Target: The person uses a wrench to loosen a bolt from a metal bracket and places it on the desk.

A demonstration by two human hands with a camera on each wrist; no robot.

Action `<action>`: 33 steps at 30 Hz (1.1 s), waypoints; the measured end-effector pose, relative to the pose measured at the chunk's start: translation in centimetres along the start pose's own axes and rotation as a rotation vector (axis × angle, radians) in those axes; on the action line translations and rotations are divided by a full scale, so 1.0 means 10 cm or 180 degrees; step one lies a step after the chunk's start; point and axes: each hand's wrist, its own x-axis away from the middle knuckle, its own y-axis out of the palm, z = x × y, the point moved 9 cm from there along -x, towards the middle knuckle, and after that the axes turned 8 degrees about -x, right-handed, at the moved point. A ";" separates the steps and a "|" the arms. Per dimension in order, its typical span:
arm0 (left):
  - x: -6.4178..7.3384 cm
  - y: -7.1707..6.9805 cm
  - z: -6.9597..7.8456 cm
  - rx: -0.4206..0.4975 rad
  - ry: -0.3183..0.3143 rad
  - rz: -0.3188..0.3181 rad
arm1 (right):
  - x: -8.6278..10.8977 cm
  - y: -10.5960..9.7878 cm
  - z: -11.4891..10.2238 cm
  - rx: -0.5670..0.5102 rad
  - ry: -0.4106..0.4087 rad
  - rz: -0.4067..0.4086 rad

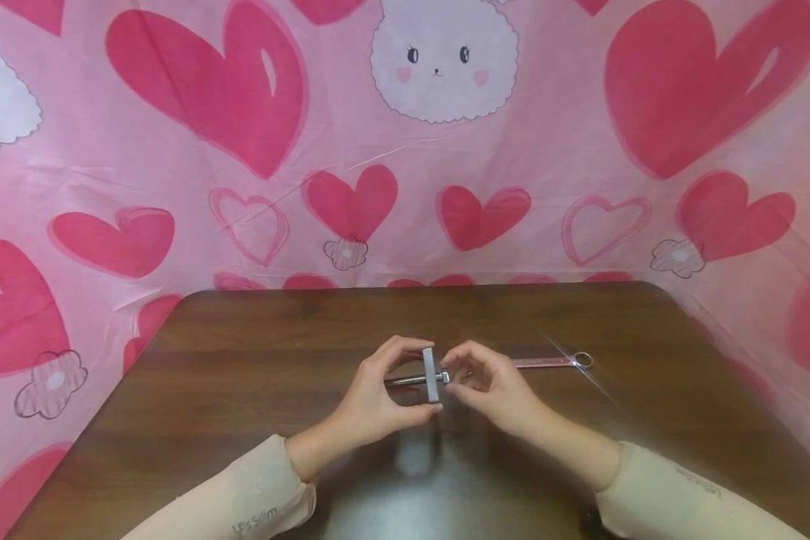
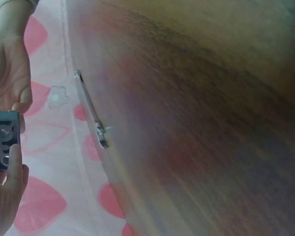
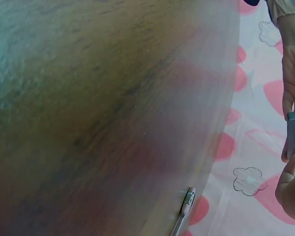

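My left grip (image 1: 371,401) clasps a flat grey metal block (image 1: 431,375) by its edges above the brown wooden tabletop (image 1: 297,322). A shiny metal bolt (image 1: 408,380) shows either side of the block; my right grip (image 1: 496,386) pinches the bolt's stubby right end. A long silver metal wrench (image 1: 543,362) lies right of and beyond the block.

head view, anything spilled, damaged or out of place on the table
Nothing stands out: the wrench lies on the table, partly hidden behind the right hand, and no spill shows; fine damage can't be judged.
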 end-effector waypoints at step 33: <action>0.04 -0.03 0.02 -0.0485 0.0177 0.0063 | -0.02 0.06 0.16 -0.0367 0.0515 -0.0312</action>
